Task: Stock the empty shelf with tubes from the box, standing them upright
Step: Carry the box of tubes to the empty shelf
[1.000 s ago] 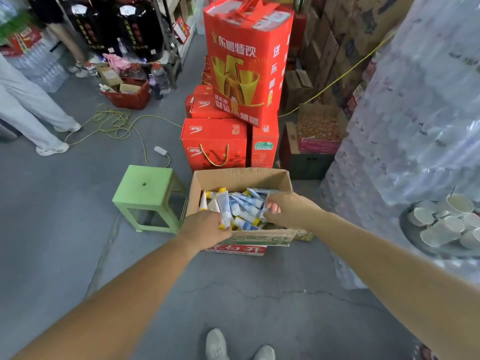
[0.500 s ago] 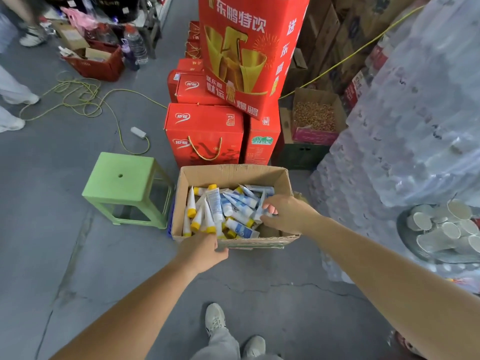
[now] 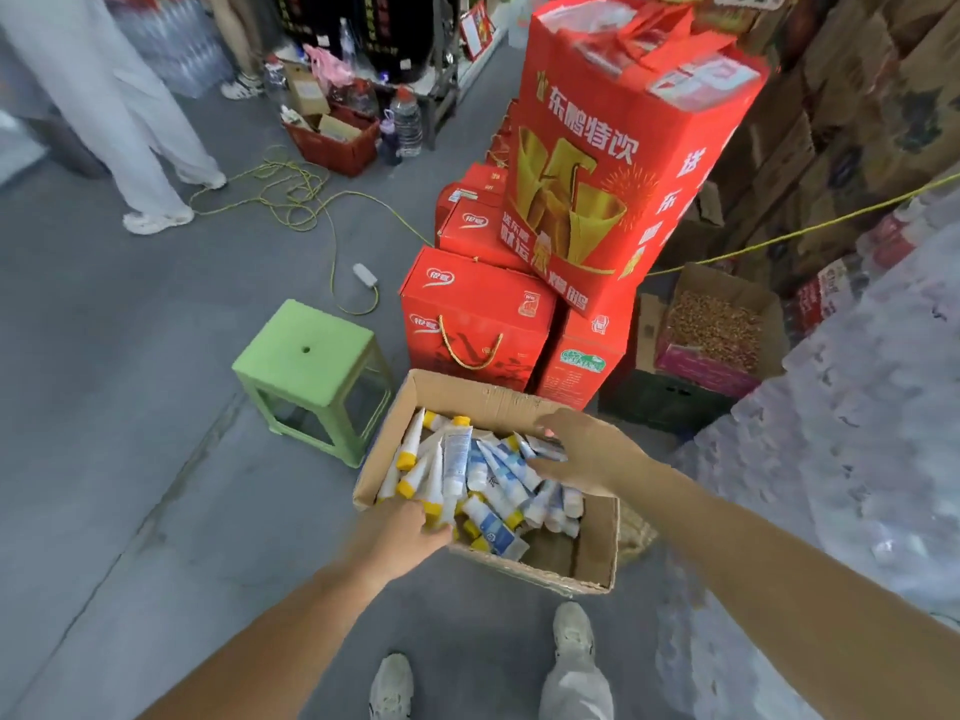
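Observation:
An open cardboard box (image 3: 597,558) sits on the floor in front of my feet. Several white-and-blue tubes (image 3: 498,475) with yellow caps lie loose inside it. My left hand (image 3: 402,535) reaches over the box's near left edge, its fingers curled round the cap ends of a few tubes (image 3: 441,475). My right hand (image 3: 584,454) is over the right side of the pile, with a tube (image 3: 545,448) pinched between thumb and fingers. No shelf is in view.
A green plastic stool (image 3: 306,356) stands left of the box. Red gift cartons (image 3: 472,314) are stacked behind it, and wrapped bottle packs (image 3: 857,459) rise on the right. A yellow cable (image 3: 291,194) lies on the floor, and a person (image 3: 104,106) stands far left.
The view has swung, so the box now sits skewed and lower right. Both hands stay in the box; the left has closed in on the capped tubes at the near edge.

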The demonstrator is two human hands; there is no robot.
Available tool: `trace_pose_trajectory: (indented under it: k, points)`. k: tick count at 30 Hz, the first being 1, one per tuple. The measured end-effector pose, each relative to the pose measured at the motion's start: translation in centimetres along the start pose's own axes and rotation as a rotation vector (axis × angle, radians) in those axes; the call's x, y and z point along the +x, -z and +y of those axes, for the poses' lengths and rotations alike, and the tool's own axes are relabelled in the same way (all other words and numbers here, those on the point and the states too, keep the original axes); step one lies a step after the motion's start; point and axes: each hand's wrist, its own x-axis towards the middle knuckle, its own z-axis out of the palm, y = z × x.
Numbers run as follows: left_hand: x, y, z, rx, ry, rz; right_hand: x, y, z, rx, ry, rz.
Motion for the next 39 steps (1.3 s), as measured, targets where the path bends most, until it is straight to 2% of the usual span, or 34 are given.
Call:
trace_pose_trajectory:
  k: [5, 7, 10, 12, 22, 26, 31, 35, 39]
  points:
    - [-1.8, -0.3, 2.5, -0.102, 0.262, 0.075, 3.5, 1.5, 1.4, -0.074, 0.209, -0.068]
    - [-3.0, -1.1, 3.7, -0.111, 0.354, 0.05, 4.1, 1.6, 1.8, -0.108, 0.262, -0.093]
    - [-4.2, -3.5, 4.7, -0.249, 0.493, -0.013, 4.5, 1.4, 2.3, -0.2, 0.365, -0.118]
    - [-4.7, -5.3, 5.1, -0.316, 0.559, 0.012, 5.1, 1.4, 2.4, -0.227, 0.419, -0.123]
    - [-4.7, -10.7, 7.7, -0.423, 0.688, 0.187, 7.1, -0.5, 5.7, -0.329, 0.447, -0.131]
    - [-3.4, -13.1, 9.2, -0.537, 0.791, 0.17, 9.3, -0.6, 8.0, -0.351, 0.433, -0.141]
    - [-0.8, -16.0, 12.5, -0.629, 0.915, 0.206, 13.4, -1.1, 10.9, -0.318, 0.519, -0.088]
    - [1.4, -16.7, 15.2, -0.649, 0.993, 0.276, 16.2, -2.0, 13.4, -0.306, 0.548, -0.112]
    - [4.1, -16.2, 15.1, -0.689, 1.087, 0.329, 19.7, -3.3, 14.3, -0.29, 0.572, -0.125]
